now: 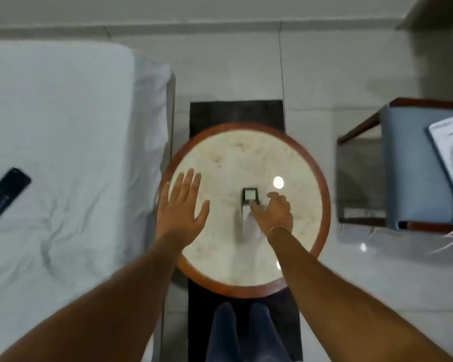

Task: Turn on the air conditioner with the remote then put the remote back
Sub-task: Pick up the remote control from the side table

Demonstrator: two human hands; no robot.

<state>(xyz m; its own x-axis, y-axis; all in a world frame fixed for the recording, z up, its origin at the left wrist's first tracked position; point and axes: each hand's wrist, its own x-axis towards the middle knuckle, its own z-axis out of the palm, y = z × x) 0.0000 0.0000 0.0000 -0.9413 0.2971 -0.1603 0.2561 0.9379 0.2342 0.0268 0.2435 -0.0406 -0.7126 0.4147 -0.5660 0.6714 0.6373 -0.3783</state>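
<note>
One remote (249, 205) lies under right hand's (275, 214) loose grip.

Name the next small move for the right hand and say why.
Probably close the right hand around the white remote and lift it: the fingers already rest on it, yet it seems to lie flat on the round table. The left hand hovers open, empty.

Remote (249, 205) on table (220, 158), right of bed (63, 126)
</note>
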